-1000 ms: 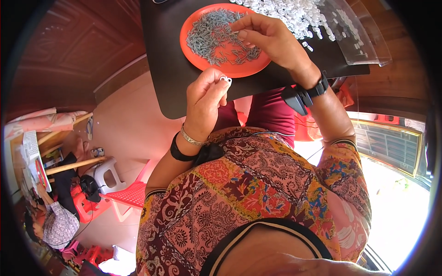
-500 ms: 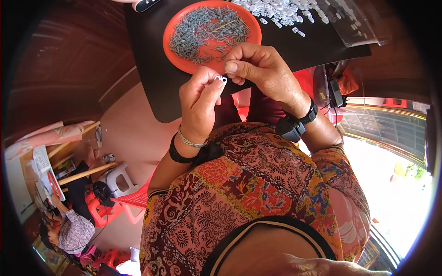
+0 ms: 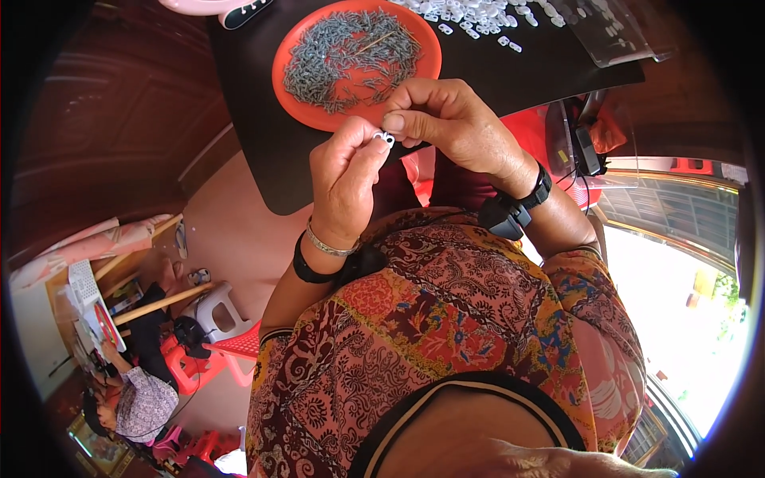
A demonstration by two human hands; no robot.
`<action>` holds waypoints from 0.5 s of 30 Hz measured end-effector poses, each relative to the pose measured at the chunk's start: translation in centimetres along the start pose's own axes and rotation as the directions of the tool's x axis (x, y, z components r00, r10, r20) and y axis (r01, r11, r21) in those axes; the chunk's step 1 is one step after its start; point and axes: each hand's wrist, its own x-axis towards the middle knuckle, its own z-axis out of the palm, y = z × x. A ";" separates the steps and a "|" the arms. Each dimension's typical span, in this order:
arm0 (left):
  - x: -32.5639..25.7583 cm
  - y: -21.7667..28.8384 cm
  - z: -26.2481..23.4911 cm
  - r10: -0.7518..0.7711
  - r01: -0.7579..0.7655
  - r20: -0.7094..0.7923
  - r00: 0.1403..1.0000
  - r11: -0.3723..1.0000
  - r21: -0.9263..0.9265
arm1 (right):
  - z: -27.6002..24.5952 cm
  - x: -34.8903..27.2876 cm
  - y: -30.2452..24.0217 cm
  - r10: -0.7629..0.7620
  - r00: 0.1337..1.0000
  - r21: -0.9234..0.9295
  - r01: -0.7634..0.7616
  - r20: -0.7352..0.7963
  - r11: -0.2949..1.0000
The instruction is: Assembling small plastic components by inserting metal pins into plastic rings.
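Note:
Between the thumb and fingers of my left hand [image 3: 344, 182] is a small white plastic piece [image 3: 386, 139] with round holes. My right hand [image 3: 454, 131] is closed in a pinch right at that piece, its thumb and fingertips touching or nearly touching it. Whatever lies in the right fingertips is too small and hidden to name. Both hands are over the near edge of the black table [image 3: 267, 171]. Just beyond them stands an orange-red plate [image 3: 280, 94] holding a heap of small grey screws or nails [image 3: 315, 68] and a thin wooden stick [image 3: 374, 43].
At the back of the table lies a pile of white plastic pieces [image 3: 482, 16], a few strewn nearer. A clear plastic container [image 3: 610, 44] stands at the right corner. A pink object [image 3: 195, 6] is at the far left. Another person [image 3: 147, 405] sits at lower left near red stools [image 3: 185, 368].
My right fingertips have come closer to the white piece in my left hand. The plate and table things sit slightly further left and up in the view.

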 end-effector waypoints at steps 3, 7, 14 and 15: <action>0.0 0.0 0.1 -0.003 0.003 0.000 1.000 1.000 0.004 | -0.1 -0.1 0.0 -0.004 0.999 0.002 0.004 -0.036 1.000; -0.1 -0.1 0.1 -0.022 0.022 -0.002 1.000 1.000 0.008 | -0.2 -0.2 0.0 0.007 0.999 -0.011 -0.008 -0.039 1.000; -0.1 -0.2 0.1 -0.027 0.027 0.013 1.000 1.000 -0.006 | 0.0 -0.2 0.1 0.000 1.000 -0.035 0.000 -0.007 0.999; 0.0 -0.3 0.0 0.003 -0.004 0.025 1.000 0.999 0.039 | 0.0 -0.2 0.2 0.001 1.000 -0.034 -0.001 -0.007 0.999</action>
